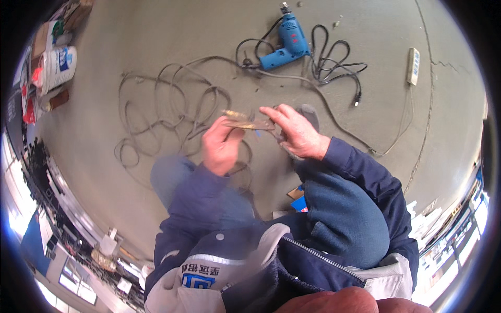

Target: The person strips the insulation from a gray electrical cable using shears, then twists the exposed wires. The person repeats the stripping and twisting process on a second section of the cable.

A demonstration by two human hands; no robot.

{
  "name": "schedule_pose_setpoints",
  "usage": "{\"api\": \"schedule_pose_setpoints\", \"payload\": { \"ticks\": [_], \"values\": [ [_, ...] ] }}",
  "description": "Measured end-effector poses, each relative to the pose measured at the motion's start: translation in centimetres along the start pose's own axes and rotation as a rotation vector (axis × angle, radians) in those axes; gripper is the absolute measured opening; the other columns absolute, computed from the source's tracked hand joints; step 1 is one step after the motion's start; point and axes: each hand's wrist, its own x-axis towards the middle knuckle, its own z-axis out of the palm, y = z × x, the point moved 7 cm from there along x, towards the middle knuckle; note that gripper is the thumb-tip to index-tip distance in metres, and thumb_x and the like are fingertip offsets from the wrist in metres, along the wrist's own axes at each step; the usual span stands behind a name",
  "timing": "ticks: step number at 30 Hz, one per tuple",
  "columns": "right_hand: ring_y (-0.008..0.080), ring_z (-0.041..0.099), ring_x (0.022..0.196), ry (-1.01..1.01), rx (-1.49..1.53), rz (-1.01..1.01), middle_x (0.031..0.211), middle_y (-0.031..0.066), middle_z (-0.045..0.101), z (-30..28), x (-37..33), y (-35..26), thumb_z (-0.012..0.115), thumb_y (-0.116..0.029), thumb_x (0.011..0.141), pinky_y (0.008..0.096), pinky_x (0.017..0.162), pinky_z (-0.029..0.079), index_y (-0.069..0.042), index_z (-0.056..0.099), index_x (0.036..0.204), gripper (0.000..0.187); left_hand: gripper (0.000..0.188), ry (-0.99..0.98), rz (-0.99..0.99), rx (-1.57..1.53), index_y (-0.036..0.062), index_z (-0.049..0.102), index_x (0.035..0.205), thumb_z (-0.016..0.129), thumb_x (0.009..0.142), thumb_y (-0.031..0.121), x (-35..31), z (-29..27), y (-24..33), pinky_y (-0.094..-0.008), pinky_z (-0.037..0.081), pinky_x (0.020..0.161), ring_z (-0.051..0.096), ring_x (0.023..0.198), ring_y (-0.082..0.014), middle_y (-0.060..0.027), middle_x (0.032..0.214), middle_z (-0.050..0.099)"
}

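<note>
Left hand [222, 146] pinches thin brown-gold pieces [242, 125] between both hands; right hand [300, 133] half-curled at their 3 o'clock end, grip unclear. Best: firm left pinch, light right touch. Blue drill [292, 39] at 1 o'clock.

Motion is blurring the left grip [220, 148] and the thin brown piece [250, 125] beneath its fingertips, leaving the exact kind unclear. Whether the right grip [301, 136] is pinching that piece or only touching it, the blur is not showing. The right grip is partly hiding a grey shoe [309, 116]. The left trouser leg [172, 180] is blurring too, and loops of the cord [209, 56] are disappearing behind it. The right trouser leg [339, 219] is covering part of a blue box [299, 204]. The lower edge is cutting off the jacket [209, 248]. Floor crumbs [336, 23] are appearing too small to identify.
</note>
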Motion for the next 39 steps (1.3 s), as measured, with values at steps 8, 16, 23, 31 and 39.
{"api": "schedule_pose_setpoints", "payload": {
  "ticks": [8, 16, 23, 31, 39],
  "values": [
    [0.0352, 0.054, 0.113, -0.149, 0.417, 0.063, 0.122, 0.0186, 0.051, 1.2, -1.4, -0.2, 0.061, 0.001, 0.078, 0.0435, 0.097, 0.046, -0.01, 0.025, 0.158, 0.089, 0.009, -0.087, 0.044, 0.186, -0.0022, 0.067, 0.09, 0.066, 0.083, -0.008, 3.9, -0.9, 2.6, -0.0283, 0.046, 0.065, 0.057, 0.07, -0.0171, -0.008, 0.077, 0.06],
    [0.0212, 0.052, 0.116, 0.138, 0.895, 0.433, 0.141, 0.0147, 0.044, -0.6, -3.9, 4.5, 0.054, 0.001, 0.083, 0.033, 0.088, 0.049, -0.008, 0.017, 0.159, 0.086, 0.029, 0.179, 0.126, 0.225, -0.0035, 0.059, 0.117, 0.063, 0.088, -0.002, 2.6, 4.9, 0.3, -0.0259, 0.047, 0.058, 0.058, 0.066, -0.0172, -0.012, 0.106, 0.06],
    [0.0235, 0.054, 0.116, 0.484, 0.402, 0.138, 0.129, 0.0125, 0.054, -1.6, -2.0, 5.2, 0.066, 0.0, 0.078, 0.0359, 0.102, 0.045, -0.004, 0.041, 0.145, 0.072, 0.018, -0.203, -0.432, -0.273, -0.0012, 0.065, 0.102, 0.07, 0.093, 0.013, -6.3, 14.1, -0.9, -0.0308, 0.052, 0.072, 0.064, 0.079, -0.0144, -0.0094, 0.089, 0.068],
    [0.0102, 0.049, 0.083, 0.385, 0.51, 0.564, 0.097, 0.001, 0.051, -1.3, -2.3, 6.6, 0.074, -0.007, 0.076, 0.0263, 0.069, 0.043, -0.004, 0.048, 0.133, 0.063, 0.018, -0.273, -0.549, -0.581, 0.0023, 0.065, 0.11, 0.065, 0.099, 0.017, -4.9, 15.2, -1.8, -0.0254, 0.048, 0.055, 0.062, 0.062, -0.0111, -0.0086, 0.091, 0.07],
    [0.0184, 0.055, 0.1, 0.265, 0.442, 0.496, 0.108, 0.0102, 0.058, 0.0, -2.2, 7.0, 0.076, -0.021, 0.079, 0.0325, 0.088, 0.048, -0.001, 0.048, 0.137, 0.067, 0.027, -0.351, -0.7, -1.185, 0.0063, 0.051, 0.127, 0.057, 0.103, 0.018, -7.9, 16.5, -1.9, -0.022, 0.04, 0.038, 0.064, 0.055, -0.0139, -0.0129, 0.099, 0.07]
  ]
}}
